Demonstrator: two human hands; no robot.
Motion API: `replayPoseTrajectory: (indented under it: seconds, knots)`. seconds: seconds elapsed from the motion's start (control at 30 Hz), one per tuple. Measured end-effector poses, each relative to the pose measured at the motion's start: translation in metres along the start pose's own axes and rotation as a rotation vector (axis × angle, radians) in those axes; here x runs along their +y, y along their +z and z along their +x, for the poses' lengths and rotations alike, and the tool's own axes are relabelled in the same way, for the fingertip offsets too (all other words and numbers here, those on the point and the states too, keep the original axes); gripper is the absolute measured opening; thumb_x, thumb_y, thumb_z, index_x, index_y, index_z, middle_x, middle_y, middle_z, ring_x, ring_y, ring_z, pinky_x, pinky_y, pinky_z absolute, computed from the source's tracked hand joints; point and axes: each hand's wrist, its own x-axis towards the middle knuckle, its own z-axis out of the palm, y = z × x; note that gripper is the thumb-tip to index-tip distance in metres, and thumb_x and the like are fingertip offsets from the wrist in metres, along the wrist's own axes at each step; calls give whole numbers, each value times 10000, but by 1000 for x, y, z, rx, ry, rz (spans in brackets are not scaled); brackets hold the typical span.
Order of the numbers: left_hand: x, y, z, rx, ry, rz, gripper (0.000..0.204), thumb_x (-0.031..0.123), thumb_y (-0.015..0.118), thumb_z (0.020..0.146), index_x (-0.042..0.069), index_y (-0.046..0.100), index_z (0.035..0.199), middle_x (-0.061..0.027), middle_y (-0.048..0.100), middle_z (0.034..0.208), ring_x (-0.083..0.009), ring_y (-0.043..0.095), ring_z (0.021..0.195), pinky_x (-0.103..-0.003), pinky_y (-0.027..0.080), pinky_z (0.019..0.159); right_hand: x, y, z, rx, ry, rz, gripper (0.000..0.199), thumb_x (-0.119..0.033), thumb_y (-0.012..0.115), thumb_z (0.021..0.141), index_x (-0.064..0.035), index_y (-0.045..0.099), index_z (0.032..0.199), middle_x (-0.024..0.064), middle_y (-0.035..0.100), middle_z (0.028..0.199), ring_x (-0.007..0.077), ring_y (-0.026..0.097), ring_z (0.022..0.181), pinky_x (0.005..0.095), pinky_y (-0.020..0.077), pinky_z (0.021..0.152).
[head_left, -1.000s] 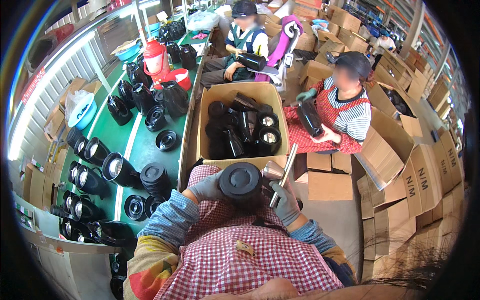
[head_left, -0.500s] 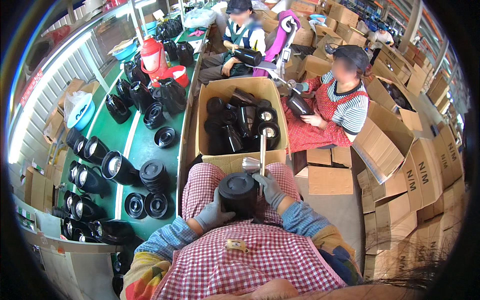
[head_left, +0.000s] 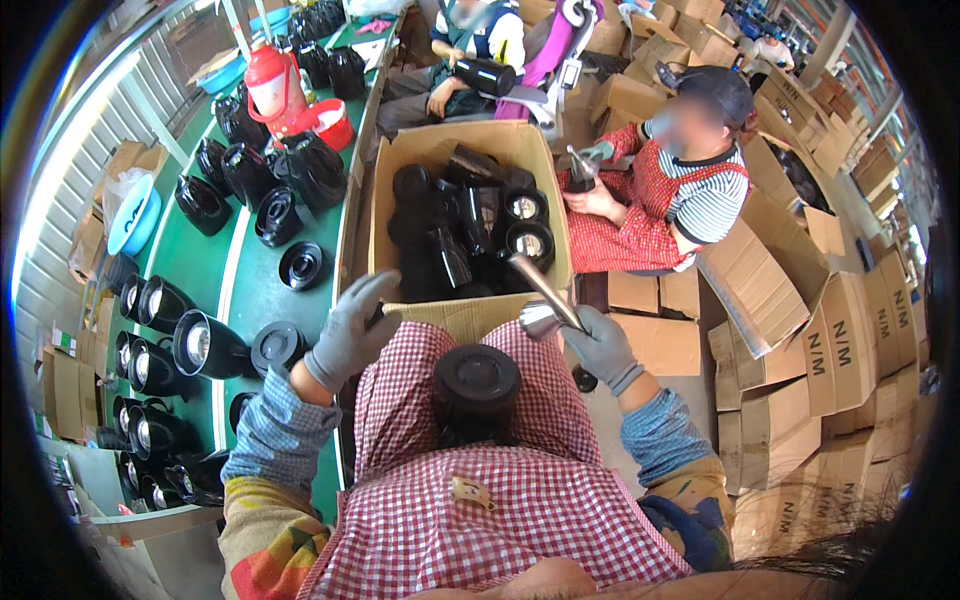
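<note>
A black round-topped jug (head_left: 477, 385) stands on my lap, on the red checked apron, with neither hand on it. My left hand (head_left: 350, 332), in a grey glove, is lifted to the jug's left, fingers apart, close to the near left corner of a big cardboard box (head_left: 470, 315). My right hand (head_left: 603, 347), also grey-gloved, grips a silver metal tool (head_left: 538, 297) with a flared end. The tool slants up and left over the box's near edge.
The box holds several black jugs (head_left: 455, 230). A green table (head_left: 235, 290) at my left carries more black jugs, lids and a red flask (head_left: 268, 85). Two seated people (head_left: 690, 185) work beyond the box. Stacked cartons (head_left: 830, 350) stand at the right.
My left hand has come off the jug on my lap and risen to the left, toward the box corner. My right hand has moved right, and the tool now slants over the box edge.
</note>
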Motion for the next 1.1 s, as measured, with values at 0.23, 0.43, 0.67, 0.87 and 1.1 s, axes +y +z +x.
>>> replayPoseTrajectory:
  seconds: [0.23, 0.43, 0.67, 0.87, 1.1]
  knots:
    - [33, 16, 66, -218, 358, 31, 477, 111, 662, 904, -25, 579, 1353, -251, 564, 1384, -422, 552, 1282, -441, 463, 1064, -32, 4, 42, -403, -8, -77, 365, -238, 692, 910, -51, 689, 1224, 140, 726, 986, 235, 698, 873, 357, 539, 843]
    - [11, 29, 47, -500, 111, -69, 381, 228, 660, 942, 14, 646, 1257, -199, 691, 1070, -365, 673, 1009, -441, 537, 877, -44, 13, 57, -612, 15, 35, 396, -273, 647, 925, -81, 652, 1271, 144, 723, 1029, 269, 698, 913, 378, 535, 842]
    - [-37, 41, 24, -448, 106, -139, 298, 204, 663, 969, 43, 698, 1217, -169, 719, 1053, -335, 702, 937, -401, 564, 837, -69, 37, 60, -695, 79, -132, 207, -286, 585, 943, -84, 602, 988, 160, 645, 852, 355, 665, 830, 470, 509, 746]
    - [-55, 45, 29, -496, 119, -312, 283, 133, 710, 927, 24, 707, 1189, -173, 734, 1054, -330, 726, 927, -395, 582, 818, -73, 41, 52, -745, -101, -309, 285, -355, 567, 978, -89, 544, 1077, 193, 662, 824, 403, 676, 760, 519, 513, 679]
    - [-49, 41, 37, -606, 105, -237, 271, 143, 699, 939, 35, 724, 1185, -158, 735, 1059, -322, 722, 950, -396, 579, 847, -77, 30, 69, -910, -199, -427, 349, -434, 533, 1002, -97, 544, 1089, 166, 678, 811, 384, 681, 721, 511, 522, 646]
